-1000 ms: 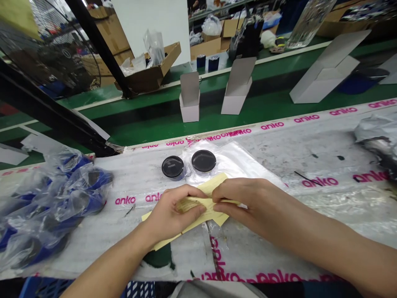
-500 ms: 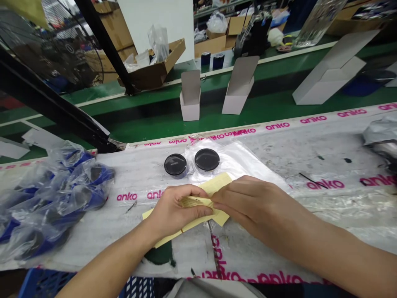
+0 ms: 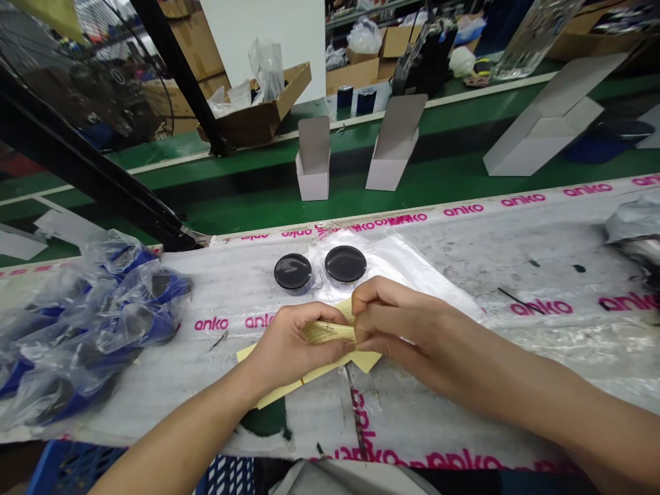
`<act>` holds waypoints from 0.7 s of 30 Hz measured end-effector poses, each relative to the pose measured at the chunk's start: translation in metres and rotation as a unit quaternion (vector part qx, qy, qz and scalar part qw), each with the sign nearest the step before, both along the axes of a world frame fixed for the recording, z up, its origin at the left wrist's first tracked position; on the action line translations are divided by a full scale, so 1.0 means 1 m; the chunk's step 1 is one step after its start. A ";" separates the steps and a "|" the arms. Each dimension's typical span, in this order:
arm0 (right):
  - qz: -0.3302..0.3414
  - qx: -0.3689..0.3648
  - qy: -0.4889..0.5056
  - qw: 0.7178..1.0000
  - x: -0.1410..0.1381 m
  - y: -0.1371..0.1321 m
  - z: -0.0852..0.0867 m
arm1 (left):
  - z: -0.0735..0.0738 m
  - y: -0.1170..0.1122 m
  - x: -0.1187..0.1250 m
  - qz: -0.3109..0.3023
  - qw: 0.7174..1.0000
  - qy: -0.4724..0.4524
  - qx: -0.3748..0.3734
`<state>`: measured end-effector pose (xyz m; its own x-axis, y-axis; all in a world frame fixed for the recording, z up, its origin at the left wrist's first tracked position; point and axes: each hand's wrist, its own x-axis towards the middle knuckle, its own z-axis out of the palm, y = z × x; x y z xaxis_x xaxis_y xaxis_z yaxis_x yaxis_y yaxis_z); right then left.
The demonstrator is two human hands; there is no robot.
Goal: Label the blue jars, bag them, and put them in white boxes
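A yellow paper sheet (image 3: 320,368) lies on the white foam-covered bench (image 3: 464,247) in front of me. My left hand (image 3: 293,344) presses on it and pinches a small strip of it (image 3: 326,332). My right hand (image 3: 397,326) has its fingers curled and pinched on the same strip from the right. Just beyond my hands stand two round black-lidded jars, one (image 3: 293,272) on the foam and the other (image 3: 345,265) on a clear plastic bag (image 3: 412,265).
A heap of blue items in clear bags (image 3: 82,330) lies at the left. Open white cartons (image 3: 313,165) (image 3: 392,151) (image 3: 546,130) stand on the green conveyor behind the bench. A crumpled silver bag (image 3: 636,227) sits at the right edge. A black frame bar (image 3: 103,185) slants at the back left.
My right hand's fingers have curled up and lifted at the strip, where they lay flatter before. The left hand has stayed put.
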<state>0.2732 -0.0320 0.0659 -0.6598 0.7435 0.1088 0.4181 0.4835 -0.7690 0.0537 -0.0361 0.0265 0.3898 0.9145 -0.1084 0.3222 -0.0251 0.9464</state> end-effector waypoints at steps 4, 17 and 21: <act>-0.125 -0.018 0.089 0.988 0.004 0.012 0.002 | -0.006 -0.004 -0.001 -0.032 0.991 0.055 0.116; -0.135 0.020 0.102 0.985 -0.008 0.042 -0.046 | -0.020 -0.005 -0.003 0.058 0.945 0.086 0.309; -0.083 0.088 0.110 0.987 -0.007 0.029 -0.043 | -0.023 -0.006 -0.003 0.075 0.949 0.092 0.293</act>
